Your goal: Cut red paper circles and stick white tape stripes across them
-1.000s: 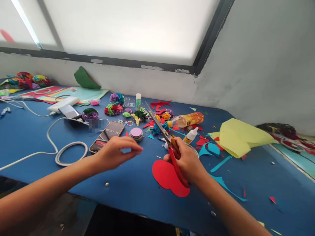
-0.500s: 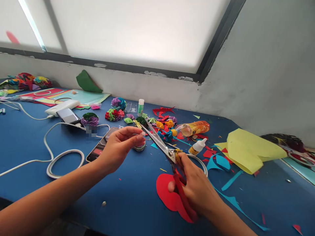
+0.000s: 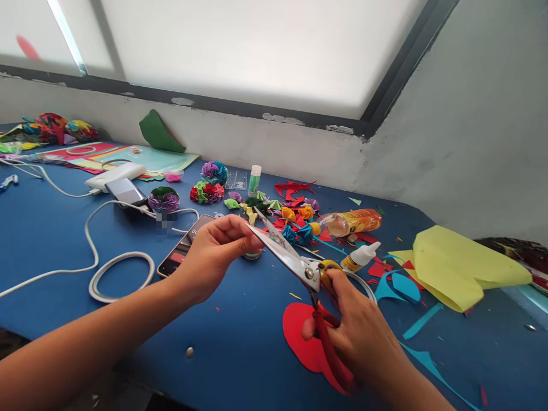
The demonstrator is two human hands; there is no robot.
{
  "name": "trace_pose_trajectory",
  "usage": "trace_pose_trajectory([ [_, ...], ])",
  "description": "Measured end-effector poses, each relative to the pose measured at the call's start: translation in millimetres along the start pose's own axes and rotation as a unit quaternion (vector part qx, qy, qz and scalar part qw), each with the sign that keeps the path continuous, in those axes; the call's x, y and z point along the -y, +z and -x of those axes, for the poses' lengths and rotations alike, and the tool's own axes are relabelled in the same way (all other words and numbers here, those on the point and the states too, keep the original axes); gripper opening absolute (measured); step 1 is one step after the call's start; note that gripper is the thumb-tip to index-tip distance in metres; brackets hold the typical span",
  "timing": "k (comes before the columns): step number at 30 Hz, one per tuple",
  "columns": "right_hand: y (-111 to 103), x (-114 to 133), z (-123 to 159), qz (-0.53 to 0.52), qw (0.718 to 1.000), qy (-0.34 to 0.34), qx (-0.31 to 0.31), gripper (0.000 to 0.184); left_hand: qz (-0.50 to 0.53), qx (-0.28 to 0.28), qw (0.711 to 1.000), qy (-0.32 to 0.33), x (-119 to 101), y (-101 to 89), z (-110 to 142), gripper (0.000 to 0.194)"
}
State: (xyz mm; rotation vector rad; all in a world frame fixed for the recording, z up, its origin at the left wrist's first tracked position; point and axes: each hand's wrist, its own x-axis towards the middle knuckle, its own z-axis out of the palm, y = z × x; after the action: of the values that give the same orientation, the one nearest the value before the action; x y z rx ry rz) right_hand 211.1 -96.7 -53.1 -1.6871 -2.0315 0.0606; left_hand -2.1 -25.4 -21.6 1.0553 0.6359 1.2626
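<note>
My right hand is wrapped round the handles of a pair of scissors, their blades parted a little and pointing up and left. At the blade tips, my left hand is closed in a pinch; whatever lies between its fingertips is hidden. One blade's tip meets or passes just in front of those fingers; I cannot tell which. Under the scissors handles lies a red rounded paper cutout, partly covered by my right hand. A phone lies behind my left hand, and a small round jar is half hidden by its fingers.
Behind the scissors stand a glue stick and several paper flowers. To the right are an orange-labelled bottle, a white glue bottle, blue paper scraps and folded yellow paper. A white cable crosses the left side.
The scissors' tips have come up against the left fingertips, where a small pale bit showed before. The whole view has shifted slightly, moving the scene right.
</note>
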Motion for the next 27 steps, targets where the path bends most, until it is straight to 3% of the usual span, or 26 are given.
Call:
trace_pose_trajectory([
  [14, -1.3, -2.5, 0.9, 0.0, 1.0, 0.004, 0.028, 0.025, -0.071, 0.004, 0.997, 0.033, -1.8, 1.1, 2.4, 0.031],
  [27, 2.1, -9.1, 2.9, -0.034, 0.998, -0.02, 0.049, 0.022, -0.094, 0.006, 0.995, 0.03, -4.4, 3.6, 3.7, 0.035],
])
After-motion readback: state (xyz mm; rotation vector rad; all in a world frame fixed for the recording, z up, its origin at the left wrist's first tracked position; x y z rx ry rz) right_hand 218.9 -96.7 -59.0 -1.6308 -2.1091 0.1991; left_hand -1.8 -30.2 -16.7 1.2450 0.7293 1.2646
